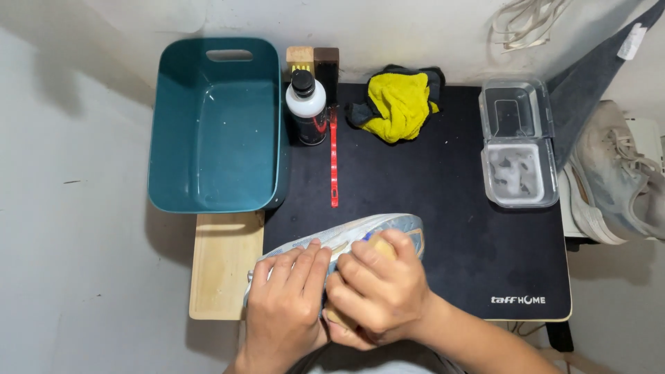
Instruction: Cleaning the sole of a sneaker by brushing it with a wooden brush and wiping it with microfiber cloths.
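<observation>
**Brushing a shoe at the mat's near edge**

The left hand [284,305] is gripping a pale shoe [374,228], fingers curled around its side. The right hand [377,291] is closing around what looks like a wooden brush [379,244], pressing it on the shoe. A second shoe [616,173] is waiting off the black mat [429,180], seemingly still dirty.

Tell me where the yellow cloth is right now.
In the head view, the yellow cloth lies at the mat's far edge, between the black bottle and the clear container.
</observation>
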